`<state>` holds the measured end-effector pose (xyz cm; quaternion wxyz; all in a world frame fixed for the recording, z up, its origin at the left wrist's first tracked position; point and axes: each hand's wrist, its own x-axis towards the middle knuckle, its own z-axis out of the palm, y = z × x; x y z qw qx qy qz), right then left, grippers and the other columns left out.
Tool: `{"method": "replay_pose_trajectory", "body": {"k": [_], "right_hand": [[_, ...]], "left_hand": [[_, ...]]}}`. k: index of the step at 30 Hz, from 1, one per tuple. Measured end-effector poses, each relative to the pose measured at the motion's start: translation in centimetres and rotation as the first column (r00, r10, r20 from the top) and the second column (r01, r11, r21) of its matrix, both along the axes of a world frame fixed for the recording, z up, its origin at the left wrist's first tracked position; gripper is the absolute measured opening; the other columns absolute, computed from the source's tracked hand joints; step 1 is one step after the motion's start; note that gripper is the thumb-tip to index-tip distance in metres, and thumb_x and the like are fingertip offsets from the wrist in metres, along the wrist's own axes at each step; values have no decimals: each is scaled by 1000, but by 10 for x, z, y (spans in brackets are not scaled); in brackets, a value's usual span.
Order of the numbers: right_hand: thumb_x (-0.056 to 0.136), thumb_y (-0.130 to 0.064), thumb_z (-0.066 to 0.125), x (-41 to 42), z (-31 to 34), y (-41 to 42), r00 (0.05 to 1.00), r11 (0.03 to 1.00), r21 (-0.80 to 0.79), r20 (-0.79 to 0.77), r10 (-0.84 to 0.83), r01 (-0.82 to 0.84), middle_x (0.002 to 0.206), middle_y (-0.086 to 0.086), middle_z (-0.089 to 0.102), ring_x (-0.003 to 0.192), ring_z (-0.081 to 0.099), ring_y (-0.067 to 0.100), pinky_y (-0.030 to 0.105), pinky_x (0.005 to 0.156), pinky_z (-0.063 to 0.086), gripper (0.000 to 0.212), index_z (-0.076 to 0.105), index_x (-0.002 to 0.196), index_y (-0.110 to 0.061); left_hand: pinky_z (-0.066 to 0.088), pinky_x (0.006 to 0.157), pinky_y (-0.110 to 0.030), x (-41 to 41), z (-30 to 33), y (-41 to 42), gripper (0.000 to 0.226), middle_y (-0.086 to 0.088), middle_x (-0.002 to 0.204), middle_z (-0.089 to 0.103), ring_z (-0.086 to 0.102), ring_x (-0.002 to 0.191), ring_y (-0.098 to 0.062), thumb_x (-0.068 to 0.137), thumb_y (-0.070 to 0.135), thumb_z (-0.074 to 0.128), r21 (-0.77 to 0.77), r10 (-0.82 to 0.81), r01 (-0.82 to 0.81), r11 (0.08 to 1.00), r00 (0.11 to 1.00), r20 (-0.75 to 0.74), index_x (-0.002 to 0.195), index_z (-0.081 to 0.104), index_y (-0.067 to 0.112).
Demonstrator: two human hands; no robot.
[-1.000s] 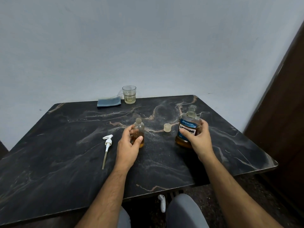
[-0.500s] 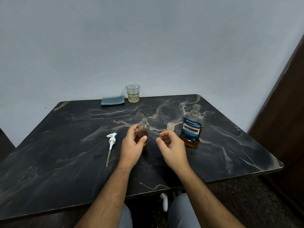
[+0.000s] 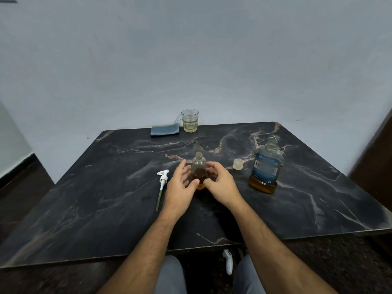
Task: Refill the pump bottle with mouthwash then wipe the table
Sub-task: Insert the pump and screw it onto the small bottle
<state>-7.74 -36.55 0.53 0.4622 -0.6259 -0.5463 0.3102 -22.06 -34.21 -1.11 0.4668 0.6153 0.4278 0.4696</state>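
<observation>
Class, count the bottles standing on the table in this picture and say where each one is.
2. The small bottle stands mid-table between the left hand and right hand. The mouthwash bottle stands uncapped to the right. None seems hidden.

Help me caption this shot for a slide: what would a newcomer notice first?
Both hands, left hand and right hand, close around a small uncapped pump bottle of amber liquid at the middle of the black marble table. To its right stands an open Listerine bottle, its cap between them; the white pump head lies to the left.
</observation>
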Motion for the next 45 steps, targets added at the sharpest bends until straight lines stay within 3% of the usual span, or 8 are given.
{"method": "replay_pose_trajectory", "body": {"k": [5, 7, 14, 20, 26, 32, 38, 45], "right_hand": [[68, -43, 80, -6, -8, 9, 997, 999, 32, 76, -14, 12, 121, -7, 68, 112, 62, 7, 31, 101, 49, 64, 59, 125, -23], [73, -40, 81, -8, -9, 11, 994, 999, 35, 106, -37, 34, 113, -11, 69, 107, 63, 6, 28, 97, 50, 51, 62, 118, -26], [80, -39, 76, -12, -21, 14, 976, 990, 101, 182, -117, 99, 106, -13, 71, 100, 65, 7, 35, 93, 53, 40, 62, 117, -29], [82, -36, 75, -10, -20, 12, 977, 992, 95, 191, -100, 83, 108, -14, 69, 102, 63, 6, 31, 94, 52, 38, 62, 118, -31], [84, -34, 75, -11, -17, 11, 978, 992, 100, 188, -94, 76, 106, -18, 68, 101, 62, 4, 29, 93, 50, 37, 62, 118, -33], [83, -33, 75, -11, -18, 10, 982, 991, 115, 164, -89, 71, 103, -18, 69, 99, 63, 2, 27, 91, 50, 34, 63, 115, -35], [82, -33, 75, -10, -20, 8, 985, 991, 115, 146, -92, 75, 99, -18, 70, 95, 63, -1, 31, 91, 53, 36, 64, 117, -34], [81, -34, 75, -11, -20, 8, 981, 987, 132, 160, -108, 87, 100, -16, 70, 95, 64, 2, 32, 91, 53, 38, 65, 117, -33]], "left_hand": [[53, 87, -27, -29, 28, -1, 32, 6, 107, 70, 66, 95, -6, 92, 15, 60, 288, 463, -405, 868, 869, -172, 122, 65, 24], [49, 87, -28, -43, 38, 10, 25, 3, 101, 72, 66, 95, -12, 91, 19, 61, 291, 547, -478, 829, 799, -249, 115, 69, 19], [50, 74, -32, -66, 37, 50, 38, 4, 95, 72, 65, 96, -22, 84, 59, 65, 123, 344, -395, 911, 557, -756, 95, 73, 23], [45, 63, -30, -50, 37, 60, 51, 0, 87, 71, 64, 84, -22, 72, 68, 70, 49, 207, -382, 923, 386, -899, 88, 71, 20], [42, 66, -30, -47, 47, 61, 30, 2, 79, 67, 63, 83, -23, 88, 47, 64, 84, 286, -349, 933, 580, -763, 94, 74, 19], [48, 74, -22, -32, 93, 57, 20, 11, 88, 69, 63, 82, -5, 88, 34, 70, 81, 311, -301, 950, 928, -203, 98, 74, 17], [50, 79, -18, -15, 141, 53, 12, 11, 91, 69, 64, 89, -4, 90, 29, 70, 104, 284, -296, 949, 952, 116, 98, 70, 21], [51, 82, -20, 1, 154, 46, 11, 7, 94, 71, 66, 94, -9, 89, 29, 70, 147, 224, -249, 957, 960, 167, 97, 70, 22]]}}
